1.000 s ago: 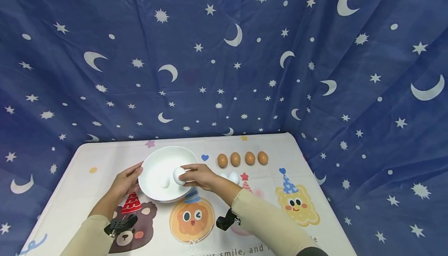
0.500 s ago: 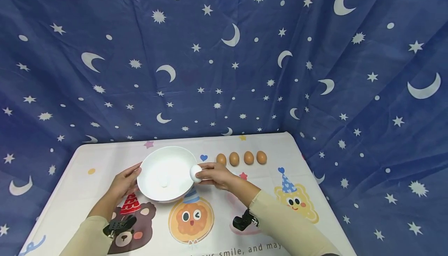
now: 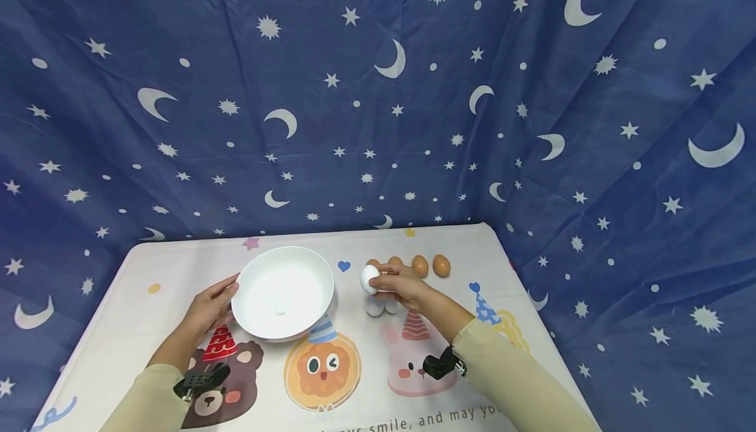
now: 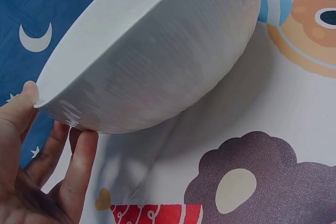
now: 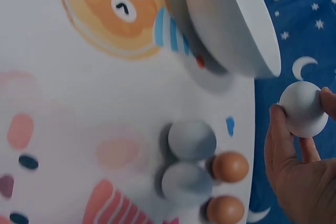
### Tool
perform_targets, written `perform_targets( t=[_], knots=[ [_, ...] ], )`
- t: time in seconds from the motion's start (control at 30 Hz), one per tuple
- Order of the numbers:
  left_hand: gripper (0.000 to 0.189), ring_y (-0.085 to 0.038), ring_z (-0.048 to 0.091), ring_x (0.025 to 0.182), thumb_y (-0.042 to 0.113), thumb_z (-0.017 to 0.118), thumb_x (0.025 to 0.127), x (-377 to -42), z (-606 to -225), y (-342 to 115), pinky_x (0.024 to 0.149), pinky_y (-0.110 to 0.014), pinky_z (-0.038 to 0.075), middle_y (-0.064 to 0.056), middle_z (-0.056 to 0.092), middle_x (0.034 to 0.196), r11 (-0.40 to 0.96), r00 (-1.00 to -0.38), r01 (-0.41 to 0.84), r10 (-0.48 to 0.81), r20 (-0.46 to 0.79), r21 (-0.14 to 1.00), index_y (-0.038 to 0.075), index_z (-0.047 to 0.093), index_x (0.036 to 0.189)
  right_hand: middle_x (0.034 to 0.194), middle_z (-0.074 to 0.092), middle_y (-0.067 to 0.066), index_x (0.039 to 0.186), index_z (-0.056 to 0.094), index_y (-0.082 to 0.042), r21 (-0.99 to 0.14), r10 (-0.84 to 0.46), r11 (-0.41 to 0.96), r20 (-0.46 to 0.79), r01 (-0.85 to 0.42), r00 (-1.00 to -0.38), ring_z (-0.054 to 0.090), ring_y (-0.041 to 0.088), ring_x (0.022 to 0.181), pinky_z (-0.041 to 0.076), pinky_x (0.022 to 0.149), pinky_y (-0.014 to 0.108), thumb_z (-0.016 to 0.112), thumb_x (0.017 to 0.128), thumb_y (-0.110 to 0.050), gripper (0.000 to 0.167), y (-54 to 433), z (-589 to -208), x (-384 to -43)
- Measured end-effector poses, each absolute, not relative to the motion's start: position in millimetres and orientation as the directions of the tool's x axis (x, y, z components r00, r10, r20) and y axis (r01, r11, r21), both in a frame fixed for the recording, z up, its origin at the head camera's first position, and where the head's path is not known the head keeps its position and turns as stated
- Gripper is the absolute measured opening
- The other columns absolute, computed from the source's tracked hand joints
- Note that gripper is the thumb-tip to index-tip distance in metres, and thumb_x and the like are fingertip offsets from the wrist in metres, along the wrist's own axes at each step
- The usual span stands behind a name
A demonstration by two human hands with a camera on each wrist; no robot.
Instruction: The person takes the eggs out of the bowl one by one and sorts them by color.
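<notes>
A white bowl [image 3: 282, 291] stands on the table at left of centre. My left hand [image 3: 208, 307] grips its left rim; in the left wrist view the thumb [image 4: 25, 100] lies over the edge and fingers are underneath. Inside the bowl is a pale rounded shape [image 3: 280, 308], hard to make out against the white. To the right of the bowl, my right hand [image 3: 401, 283] pinches a white egg [image 3: 369, 279] between thumb and fingers, held above the table. Two more white eggs [image 5: 192, 140] lie side by side below that hand, partly hidden in the head view.
Several brown eggs [image 3: 441, 265] form a row behind the right hand, some partly covered by it. The table [image 3: 177, 268] has a white cloth printed with cartoon figures. A blue curtain [image 3: 331, 176] with moons and stars hangs behind.
My right hand has carried the white egg rightward, from over the bowl to above the two white eggs on the table. The left hand has stayed at the bowl's rim.
</notes>
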State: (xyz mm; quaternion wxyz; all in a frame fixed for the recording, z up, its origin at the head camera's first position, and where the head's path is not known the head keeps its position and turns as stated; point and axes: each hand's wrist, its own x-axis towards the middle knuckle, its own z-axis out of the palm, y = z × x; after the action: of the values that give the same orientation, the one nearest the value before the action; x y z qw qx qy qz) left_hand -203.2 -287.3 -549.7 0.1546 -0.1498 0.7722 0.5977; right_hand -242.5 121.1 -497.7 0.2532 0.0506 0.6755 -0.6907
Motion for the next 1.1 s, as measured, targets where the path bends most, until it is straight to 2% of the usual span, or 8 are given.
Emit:
perform_targets(
  t=[0.3,0.47,0.63,0.9,1.1],
  knots=[
    [0.073,0.001,0.063,0.094,0.053,0.049,0.099,-202,-548,-287,0.083,-0.024,0.060,-0.026,0.025,0.157,0.241,-0.908,-0.413,-0.039,-0.416,0.878,0.014,0.025,0.156,0.124,0.061,0.021,0.140,0.047,0.005,-0.896,-0.204,0.059,-0.442,0.440,-0.874,0.071,0.020,0.096,0.060,0.087,0.032,0.067,0.090,-0.003,0.055,162,-506,-245],
    [0.072,-0.001,0.064,0.096,0.052,0.049,0.100,-201,-547,-286,0.083,-0.024,0.059,-0.026,0.025,0.158,0.243,-0.908,-0.413,-0.040,-0.416,0.878,0.014,0.026,0.156,0.128,0.056,0.024,0.142,0.043,0.007,-0.889,-0.179,0.041,-0.457,0.457,-0.872,0.069,0.019,0.096,0.057,0.094,0.037,0.065,0.092,-0.004,0.056,181,-515,-245],
    [0.070,-0.005,0.065,0.101,0.051,0.047,0.100,-202,-546,-286,0.083,-0.024,0.060,-0.026,0.024,0.158,0.257,-0.910,-0.410,-0.046,-0.412,0.875,0.014,0.025,0.156,0.135,0.050,0.032,0.142,0.040,0.011,-0.888,-0.152,0.023,-0.456,0.458,-0.877,0.069,0.022,0.095,0.050,0.101,0.045,0.063,0.092,0.000,0.057,196,-524,-244],
    [0.069,-0.005,0.065,0.101,0.051,0.047,0.101,-202,-548,-286,0.083,-0.025,0.060,-0.025,0.024,0.158,0.259,-0.910,-0.410,-0.054,-0.411,0.874,0.014,0.026,0.156,0.132,0.055,0.033,0.142,0.042,0.010,-0.870,-0.099,0.087,-0.492,0.485,-0.865,0.073,0.023,0.093,0.055,0.095,0.041,0.067,0.090,-0.002,0.059,209,-540,-239],
    [0.069,-0.007,0.065,0.101,0.050,0.047,0.101,-202,-548,-285,0.082,-0.025,0.060,-0.026,0.024,0.158,0.257,-0.911,-0.407,-0.051,-0.408,0.877,0.014,0.026,0.156,0.128,0.059,0.031,0.137,0.050,0.008,-0.858,-0.034,0.127,-0.504,0.497,-0.863,0.073,0.023,0.091,0.060,0.088,0.036,0.072,0.086,-0.003,0.056,211,-554,-238]
  ],
)
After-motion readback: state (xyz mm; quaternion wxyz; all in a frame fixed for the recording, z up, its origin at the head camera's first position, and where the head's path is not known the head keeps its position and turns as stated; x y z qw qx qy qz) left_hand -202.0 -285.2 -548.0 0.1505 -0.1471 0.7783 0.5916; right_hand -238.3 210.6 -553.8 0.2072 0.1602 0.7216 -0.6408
